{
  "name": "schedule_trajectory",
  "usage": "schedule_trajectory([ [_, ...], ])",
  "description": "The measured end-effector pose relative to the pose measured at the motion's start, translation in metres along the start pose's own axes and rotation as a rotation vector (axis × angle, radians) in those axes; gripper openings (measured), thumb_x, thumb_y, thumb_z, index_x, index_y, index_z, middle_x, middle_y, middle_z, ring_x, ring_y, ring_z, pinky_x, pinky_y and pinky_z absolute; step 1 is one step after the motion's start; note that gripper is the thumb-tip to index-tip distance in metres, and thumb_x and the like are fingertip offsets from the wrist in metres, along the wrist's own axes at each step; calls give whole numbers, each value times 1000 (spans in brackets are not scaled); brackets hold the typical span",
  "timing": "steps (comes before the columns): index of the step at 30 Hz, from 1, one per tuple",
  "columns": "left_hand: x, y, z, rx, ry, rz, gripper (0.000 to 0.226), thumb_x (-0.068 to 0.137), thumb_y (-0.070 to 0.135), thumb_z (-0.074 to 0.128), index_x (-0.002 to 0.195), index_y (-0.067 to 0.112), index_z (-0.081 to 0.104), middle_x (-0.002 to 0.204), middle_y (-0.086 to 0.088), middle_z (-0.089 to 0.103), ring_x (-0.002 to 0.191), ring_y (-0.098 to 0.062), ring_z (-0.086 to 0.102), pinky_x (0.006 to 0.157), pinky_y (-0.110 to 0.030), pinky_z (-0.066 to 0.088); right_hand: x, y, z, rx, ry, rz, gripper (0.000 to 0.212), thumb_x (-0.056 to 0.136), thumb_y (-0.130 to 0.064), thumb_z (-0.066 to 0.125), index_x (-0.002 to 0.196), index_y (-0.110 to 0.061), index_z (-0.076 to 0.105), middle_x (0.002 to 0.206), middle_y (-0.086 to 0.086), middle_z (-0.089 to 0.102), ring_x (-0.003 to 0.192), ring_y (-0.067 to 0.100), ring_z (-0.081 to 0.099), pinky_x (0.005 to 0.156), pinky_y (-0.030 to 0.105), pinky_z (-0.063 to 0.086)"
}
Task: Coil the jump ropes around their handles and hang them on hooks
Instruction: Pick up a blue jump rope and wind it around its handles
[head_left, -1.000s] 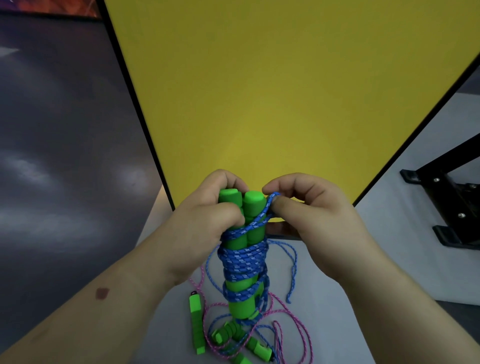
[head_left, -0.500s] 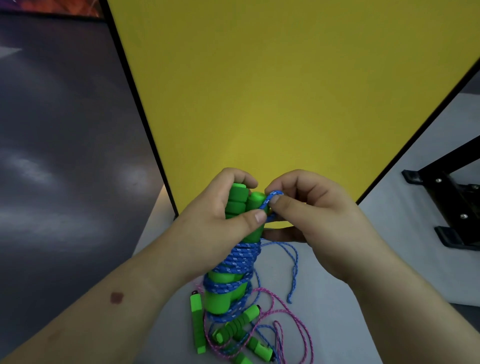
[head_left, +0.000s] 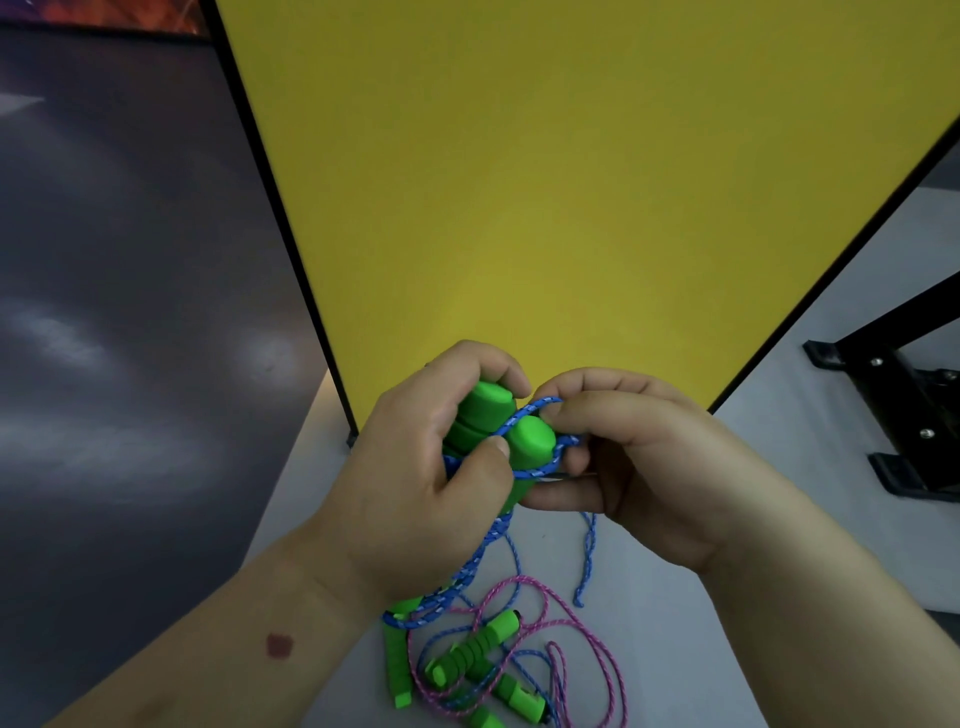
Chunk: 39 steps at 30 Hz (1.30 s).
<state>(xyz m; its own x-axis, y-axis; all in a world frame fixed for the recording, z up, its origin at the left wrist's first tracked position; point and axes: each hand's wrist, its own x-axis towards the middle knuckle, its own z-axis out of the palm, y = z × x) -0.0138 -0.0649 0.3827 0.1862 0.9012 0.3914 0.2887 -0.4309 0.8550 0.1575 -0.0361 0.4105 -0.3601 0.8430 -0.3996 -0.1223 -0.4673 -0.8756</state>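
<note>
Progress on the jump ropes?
Done: blue rope mostly coiled round its green handles. In hand: left hand grips the handles, right hand pinches a loop at the top. Left: pink rope lies loose on the table; nothing hung, no hooks in view.

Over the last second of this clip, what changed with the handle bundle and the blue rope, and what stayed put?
The left hand tipped the green handles so that their ends now face the camera, hiding most of the coils. The right hand drew the blue rope as a loop over a handle end. Both hands kept their grip. The loose ropes and handles on the table lie as before.
</note>
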Motion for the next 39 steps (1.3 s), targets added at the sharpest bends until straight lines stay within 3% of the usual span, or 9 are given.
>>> schedule_trajectory([
  [5, 0, -2, 1, -2, 151, 87, 23, 79, 12, 48, 100, 14, 57, 80, -11, 52, 66, -27, 47, 58, -43, 41, 2, 3, 4, 10, -15, -8, 15, 92, 4, 56, 85, -5, 67, 56, 5, 62, 50, 12, 61, 67, 35, 65],
  [10, 6, 1, 3, -165, 315, 81, 29, 73, -10, 41, 94, 7, 54, 75, -19, 52, 67, -33, 48, 57, -40, 44, 2, 7, 8, 54, -53, -41, 8, 88, 1, 64, 87, -6, 68, 80, 10, 71, 67, 16, 68, 63, 23, 61],
  [17, 8, 3, 7, -292, 352, -26, 29, 72, -6, 42, 91, 10, 57, 78, -17, 56, 70, -21, 53, 62, -31, 47, 3, 4, -3, -5, -92, 95, 19, 71, -10, 75, 87, -15, 68, 88, 11, 73, 74, 21, 72, 79, 37, 61],
  [23, 12, 3, 11, -373, 382, -168, 30, 67, 0, 49, 87, 20, 56, 76, -11, 51, 66, -21, 44, 55, -34, 41, 10, 12, -5, 138, -119, 147, 24, 87, 8, 61, 84, -16, 61, 75, 7, 70, 64, 19, 68, 74, 35, 57],
  [28, 18, 1, 8, -511, 487, -257, 26, 70, -1, 48, 82, 20, 58, 78, -8, 50, 63, -19, 42, 55, -34, 38, 11, 15, -1, 125, -130, 14, 19, 83, 10, 60, 83, -6, 70, 81, 12, 71, 70, 21, 66, 72, 29, 58],
  [32, 25, 4, 4, -665, 563, -402, 27, 91, -9, 46, 103, 13, 57, 70, -4, 58, 53, -17, 56, 49, -28, 49, 9, 13, -4, -117, -123, -144, 12, 97, -10, 60, 105, -12, 69, 100, 6, 72, 89, 18, 66, 82, 31, 53],
  [34, 29, 4, -1, -775, 602, -461, 22, 100, -1, 51, 114, 15, 58, 74, -4, 68, 58, -19, 67, 53, -33, 57, 6, 12, -9, -138, -199, -121, 26, 92, -25, 62, 118, -23, 65, 113, 0, 72, 93, 17, 67, 87, 37, 51],
  [37, 32, 0, -3, -847, 634, -565, 19, 106, 15, 55, 123, 19, 62, 86, -4, 73, 65, -18, 73, 54, -34, 60, 5, 14, -11, -159, -223, -125, 45, 87, -21, 66, 130, -34, 61, 128, 6, 67, 98, 25, 71, 84, 44, 56],
  [39, 30, -4, 0, -846, 576, -635, 26, 107, 20, 55, 131, 24, 62, 97, -4, 76, 70, -15, 77, 55, -31, 60, 7, 14, -7, -96, -168, -147, 43, 87, -13, 70, 128, -29, 64, 125, 11, 68, 100, 32, 72, 83, 44, 57],
])
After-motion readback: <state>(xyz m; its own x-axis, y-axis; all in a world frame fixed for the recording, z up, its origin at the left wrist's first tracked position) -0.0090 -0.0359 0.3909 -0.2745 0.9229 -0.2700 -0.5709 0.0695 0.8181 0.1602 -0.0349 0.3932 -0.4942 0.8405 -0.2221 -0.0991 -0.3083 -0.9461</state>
